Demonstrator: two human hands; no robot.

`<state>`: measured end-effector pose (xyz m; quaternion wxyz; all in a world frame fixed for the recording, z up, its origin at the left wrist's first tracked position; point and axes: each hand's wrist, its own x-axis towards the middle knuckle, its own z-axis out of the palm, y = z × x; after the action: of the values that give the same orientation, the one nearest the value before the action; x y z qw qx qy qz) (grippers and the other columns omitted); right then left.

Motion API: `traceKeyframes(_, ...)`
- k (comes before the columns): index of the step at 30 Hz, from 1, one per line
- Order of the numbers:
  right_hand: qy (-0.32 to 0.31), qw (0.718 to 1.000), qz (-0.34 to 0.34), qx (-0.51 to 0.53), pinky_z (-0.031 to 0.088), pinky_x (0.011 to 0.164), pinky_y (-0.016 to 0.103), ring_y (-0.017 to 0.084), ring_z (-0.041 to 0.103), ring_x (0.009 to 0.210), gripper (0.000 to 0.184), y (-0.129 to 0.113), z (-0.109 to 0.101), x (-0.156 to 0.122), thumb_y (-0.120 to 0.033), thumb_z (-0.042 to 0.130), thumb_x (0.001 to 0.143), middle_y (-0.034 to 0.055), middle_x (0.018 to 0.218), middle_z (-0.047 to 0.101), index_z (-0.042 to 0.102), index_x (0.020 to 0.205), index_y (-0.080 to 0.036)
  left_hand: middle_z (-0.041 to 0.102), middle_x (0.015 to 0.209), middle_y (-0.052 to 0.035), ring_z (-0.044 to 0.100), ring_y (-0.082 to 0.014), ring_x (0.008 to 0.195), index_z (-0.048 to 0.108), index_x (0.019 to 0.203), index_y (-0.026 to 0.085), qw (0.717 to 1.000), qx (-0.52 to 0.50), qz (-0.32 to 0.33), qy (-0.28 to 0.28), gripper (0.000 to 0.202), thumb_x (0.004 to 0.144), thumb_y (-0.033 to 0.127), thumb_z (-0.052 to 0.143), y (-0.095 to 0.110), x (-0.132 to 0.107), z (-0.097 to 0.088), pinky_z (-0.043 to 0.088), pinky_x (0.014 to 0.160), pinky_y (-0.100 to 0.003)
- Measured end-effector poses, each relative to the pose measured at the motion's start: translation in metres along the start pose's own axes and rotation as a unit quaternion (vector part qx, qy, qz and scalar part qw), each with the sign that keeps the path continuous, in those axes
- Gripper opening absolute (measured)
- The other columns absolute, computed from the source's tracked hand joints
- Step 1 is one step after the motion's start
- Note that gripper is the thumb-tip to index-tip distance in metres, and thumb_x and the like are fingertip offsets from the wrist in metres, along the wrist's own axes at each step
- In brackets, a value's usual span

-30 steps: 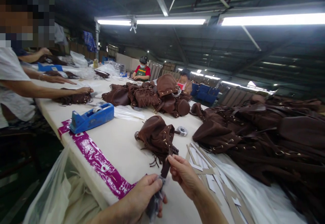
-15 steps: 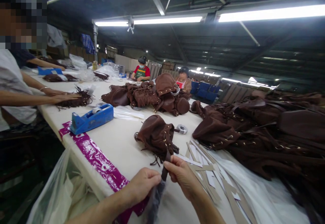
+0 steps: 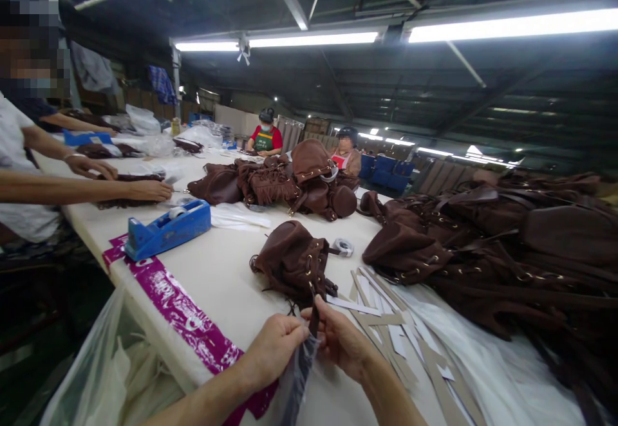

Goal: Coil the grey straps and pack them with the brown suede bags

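A brown drawstring bag (image 3: 290,260) with gold eyelets and dark fringe lies on the table in front of me. Its dark brown strap (image 3: 314,320) runs toward me, and the lower part is inside a clear plastic sleeve (image 3: 300,374). My left hand (image 3: 277,349) is closed, thumb and fingers pinching the sleeve near its upper end. My right hand (image 3: 340,342) is closed on the strap just above the sleeve, fingers curled behind it.
A blue tape dispenser (image 3: 168,226) stands left on the white table (image 3: 232,297). Cardboard strips (image 3: 386,323) lie right, beside a heap of brown bags (image 3: 483,246). More bags (image 3: 270,185) are piled behind. At left, a co-worker's hands (image 3: 149,190) press on a brown item.
My right hand has curled further around the strap, and its fingers now reach behind it at the sleeve's top. The co-worker's hands have moved apart over the brown item.
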<state>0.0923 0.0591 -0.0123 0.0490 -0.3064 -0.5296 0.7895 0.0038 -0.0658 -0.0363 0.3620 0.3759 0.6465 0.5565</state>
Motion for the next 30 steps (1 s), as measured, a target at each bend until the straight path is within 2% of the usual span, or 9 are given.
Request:
traceKeyframes(4,0.034,0.997,-0.069,0.022,0.016,0.04,0.016,0.003,0.03,0.04,0.049,-0.006,0.003,0.016,-0.052,0.084,0.05,-0.0108,0.047,0.039,0.051,0.064,-0.018,0.035,0.052,0.0044,0.032,-0.0109,0.052,0.038,0.052,0.02,0.997,0.068,0.02,0.043,0.031,0.075,0.04,0.044,0.004,0.007,-0.003,0.022,0.05,-0.024)
traceKeyframes(8,0.005,0.998,-0.06,0.004,0.013,0.038,0.016,0.003,0.029,0.038,0.052,-0.003,0.005,0.016,-0.042,0.089,0.045,-0.0105,0.041,0.038,0.043,0.053,-0.018,0.036,0.054,0.0036,0.035,-0.012,0.055,0.039,0.052,0.019,0.986,0.136,0.048,0.078,0.033,0.076,0.041,0.04,0.01,0.013,-0.013,0.025,0.053,-0.025)
traceKeyframes(10,-0.004,0.999,-0.038,0.005,0.014,0.036,0.015,0.003,0.031,0.038,0.05,-0.001,0.003,0.015,-0.042,0.089,0.046,-0.0098,0.043,0.04,0.046,0.055,-0.018,0.036,0.054,0.0035,0.035,-0.012,0.055,0.039,0.052,0.019,0.985,0.146,0.039,0.077,0.032,0.076,0.041,0.04,0.012,0.015,-0.017,0.023,0.052,-0.025)
traceKeyframes(13,0.002,0.999,-0.014,0.032,0.018,0.036,0.014,0.002,0.033,0.038,0.047,-0.004,0.0,0.021,-0.053,0.081,0.057,-0.0074,0.053,0.048,0.051,0.065,-0.017,0.034,0.052,0.0039,0.032,-0.0115,0.053,0.036,0.05,0.02,0.986,0.148,0.026,0.071,0.031,0.074,0.039,0.042,0.012,0.017,-0.018,0.021,0.05,-0.025)
traceKeyframes(15,0.015,0.998,-0.016,0.051,0.021,0.036,0.014,0.002,0.034,0.038,0.046,-0.007,0.0,0.029,-0.053,0.078,0.062,-0.0072,0.055,0.049,0.051,0.068,-0.017,0.034,0.051,0.0041,0.032,-0.0113,0.052,0.037,0.05,0.02,0.987,0.146,0.022,0.069,0.031,0.074,0.038,0.042,0.012,0.02,-0.019,0.02,0.05,-0.025)
traceKeyframes(21,0.038,0.996,-0.059,0.05,0.021,0.035,0.013,0.003,0.035,0.038,0.049,0.0,0.006,0.038,-0.039,0.088,0.049,-0.0107,0.044,0.042,0.044,0.061,-0.019,0.031,0.05,0.0048,0.03,-0.011,0.052,0.037,0.049,0.02,0.985,0.142,0.018,0.094,0.032,0.075,0.039,0.043,0.014,0.035,-0.024,0.019,0.05,-0.026)
traceKeyframes(27,0.043,0.996,-0.065,0.04,0.024,0.034,0.013,0.002,0.036,0.038,0.048,0.01,0.004,0.034,-0.039,0.088,0.048,-0.0107,0.045,0.043,0.046,0.061,-0.018,0.034,0.048,0.0047,0.032,-0.0108,0.051,0.038,0.048,0.019,0.987,0.123,0.014,0.107,0.033,0.076,0.037,0.045,0.007,0.039,-0.021,0.021,0.049,-0.025)
traceKeyframes(30,0.048,0.995,-0.076,0.045,0.027,0.035,0.013,0.003,0.039,0.039,0.047,0.011,0.006,0.033,-0.043,0.086,0.051,-0.0095,0.048,0.045,0.048,0.062,-0.018,0.037,0.049,0.0059,0.034,-0.0107,0.05,0.044,0.056,0.019,0.987,0.105,0.018,0.12,0.023,0.074,0.032,0.048,0.005,0.037,-0.021,0.023,0.048,-0.023)
